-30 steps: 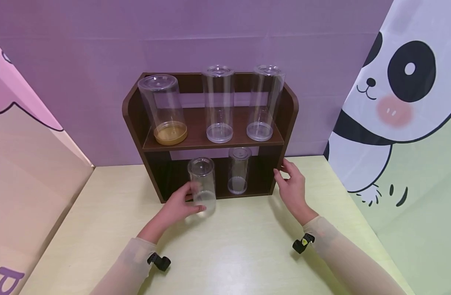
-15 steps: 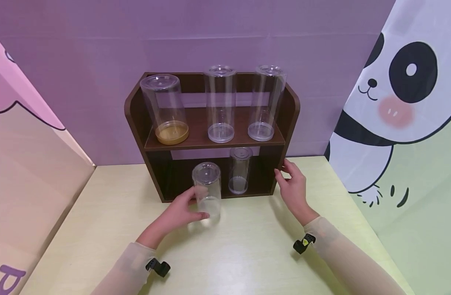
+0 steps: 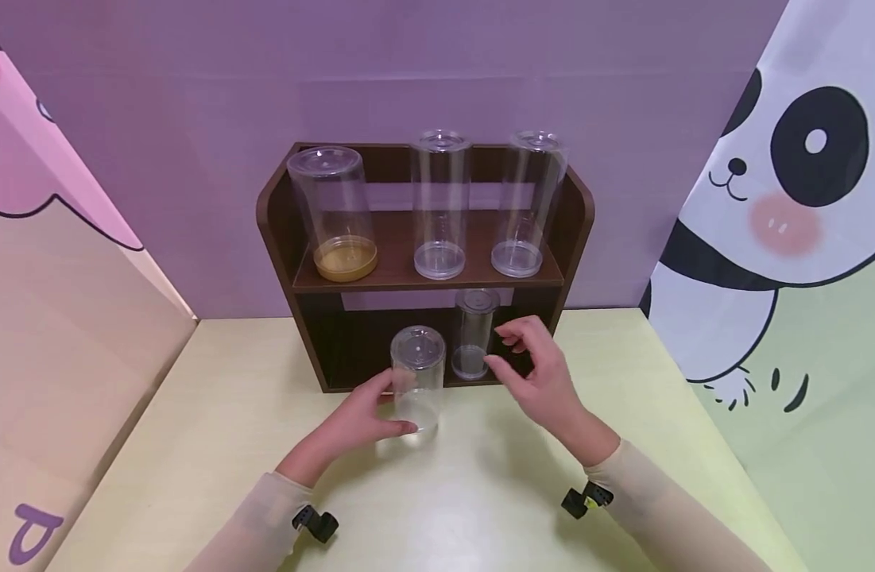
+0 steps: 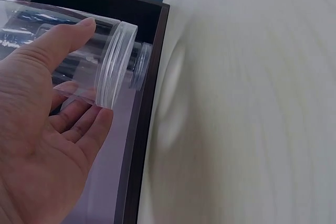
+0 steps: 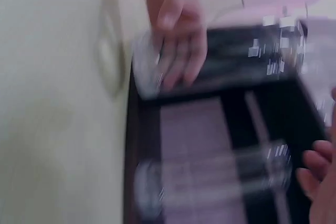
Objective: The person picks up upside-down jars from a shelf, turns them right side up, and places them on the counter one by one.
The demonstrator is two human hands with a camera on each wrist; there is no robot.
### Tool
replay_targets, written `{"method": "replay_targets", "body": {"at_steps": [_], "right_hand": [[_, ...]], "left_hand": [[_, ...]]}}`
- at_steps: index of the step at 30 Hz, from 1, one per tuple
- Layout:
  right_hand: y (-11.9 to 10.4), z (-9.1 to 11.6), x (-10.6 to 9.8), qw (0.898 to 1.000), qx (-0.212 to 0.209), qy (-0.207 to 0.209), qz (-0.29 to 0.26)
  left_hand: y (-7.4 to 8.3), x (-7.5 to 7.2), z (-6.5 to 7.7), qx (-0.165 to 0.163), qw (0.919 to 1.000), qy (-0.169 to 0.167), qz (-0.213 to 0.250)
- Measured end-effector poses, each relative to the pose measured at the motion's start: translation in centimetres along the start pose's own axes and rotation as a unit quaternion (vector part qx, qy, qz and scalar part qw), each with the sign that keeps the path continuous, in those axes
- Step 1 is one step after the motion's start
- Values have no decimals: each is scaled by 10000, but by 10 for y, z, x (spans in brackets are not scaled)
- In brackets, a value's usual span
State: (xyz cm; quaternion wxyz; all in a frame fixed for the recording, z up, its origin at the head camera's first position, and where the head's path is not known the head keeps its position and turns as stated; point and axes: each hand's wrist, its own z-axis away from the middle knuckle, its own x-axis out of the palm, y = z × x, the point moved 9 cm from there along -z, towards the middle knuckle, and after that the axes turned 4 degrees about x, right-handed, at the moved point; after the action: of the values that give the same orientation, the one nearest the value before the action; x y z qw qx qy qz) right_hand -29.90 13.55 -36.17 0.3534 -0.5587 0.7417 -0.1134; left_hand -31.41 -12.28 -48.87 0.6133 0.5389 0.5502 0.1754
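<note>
In the head view, my left hand [image 3: 362, 417] grips a clear cylindrical jar [image 3: 419, 373] in front of the lower shelf. Thumb and fingers go round its lower part, and its clear lid [image 4: 116, 65] faces down in the left wrist view. Whether its base touches the table is hard to tell. My right hand [image 3: 537, 381] hovers before the lower shelf's right side, fingers bent with a gap to the thumb, holding nothing. Just left of its fingertips, a slimmer clear jar [image 3: 474, 330] stands on the lower shelf. The right wrist view is blurred.
A dark brown two-tier rack [image 3: 430, 284] stands at the back of the pale table [image 3: 222, 445]. On its upper shelf are a wide jar with a gold base [image 3: 337, 206] and two tall clear jars, one central [image 3: 440, 206], one right [image 3: 526, 206]. A purple backdrop [image 3: 194, 159] rises behind.
My left hand has drawn the jar forward and slightly right, out from the lower shelf. My right hand has left the rack's right side and moved left toward the slim jar.
</note>
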Motion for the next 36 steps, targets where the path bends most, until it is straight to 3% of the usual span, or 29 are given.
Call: {"method": "replay_targets", "body": {"at_steps": [2,5,10,16,28,36], "right_hand": [[-4,-2,20,9971,188,-735,-35],[-9,-4,43,9869,618,-1488,-75],[-11,-7,64,9731,1033,-2036,-314],[-12,-8,68,9661,1345,-2174,-357],[-12,-9,65,9663,1382,-2133,-419],[-14,-11,60,9679,1340,-2094,-371]], "left_hand": [[2,3,0,-6,10000,-37,-27],[5,7,-1,17,9999,-98,-80],[9,16,-5,179,9994,-238,-199],[13,24,-9,301,9987,-325,-265],[12,37,-13,287,9983,-507,74],[10,40,-12,220,9981,-567,41]]}}
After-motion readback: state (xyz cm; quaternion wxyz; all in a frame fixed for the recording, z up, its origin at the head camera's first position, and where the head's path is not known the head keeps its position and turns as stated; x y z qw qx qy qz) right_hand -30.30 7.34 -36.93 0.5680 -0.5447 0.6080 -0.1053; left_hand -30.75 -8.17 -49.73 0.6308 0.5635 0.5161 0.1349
